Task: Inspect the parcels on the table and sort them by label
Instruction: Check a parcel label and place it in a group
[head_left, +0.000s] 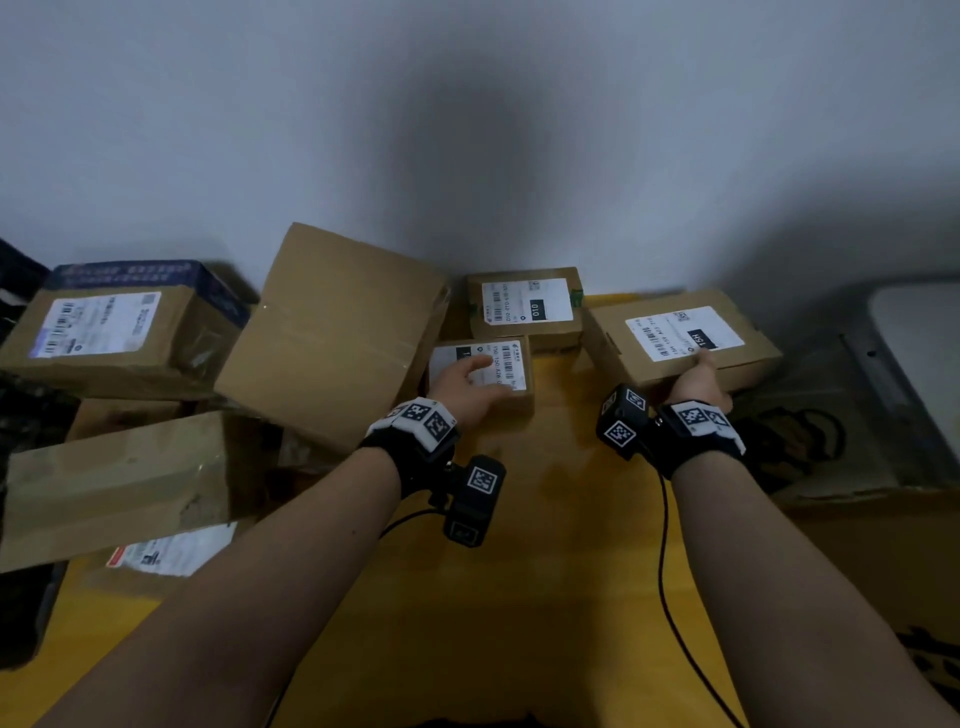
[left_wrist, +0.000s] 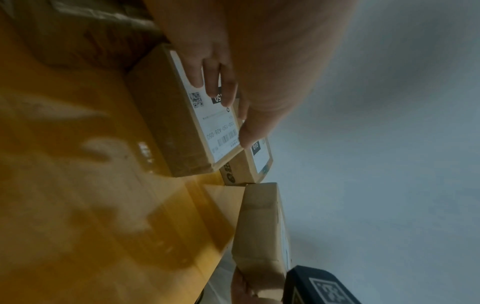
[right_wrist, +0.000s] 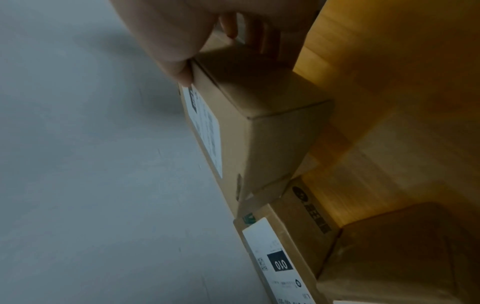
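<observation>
The left hand (head_left: 470, 387) is resting flat, fingers straight, on the small box (head_left: 480, 370) mid-surface (head_left: 519, 597), while the right hand (head_left: 698, 382) is clamping the near edge of the larger box (head_left: 680, 338) at the right, both looking light, stiff and best held by their edges.

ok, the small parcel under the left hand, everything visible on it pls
The small parcel is a plain brown cardboard box lying flat on the yellow table, label side up. Its white label carries a barcode, a QR code, a dark block reading 150 in part, and a printed code. The left hand rests on top, fingers spread over the label, thumb at the far edge. The box sits just in front of the 010 parcel and beside the large tilted box; whether they touch is unclear.
</observation>
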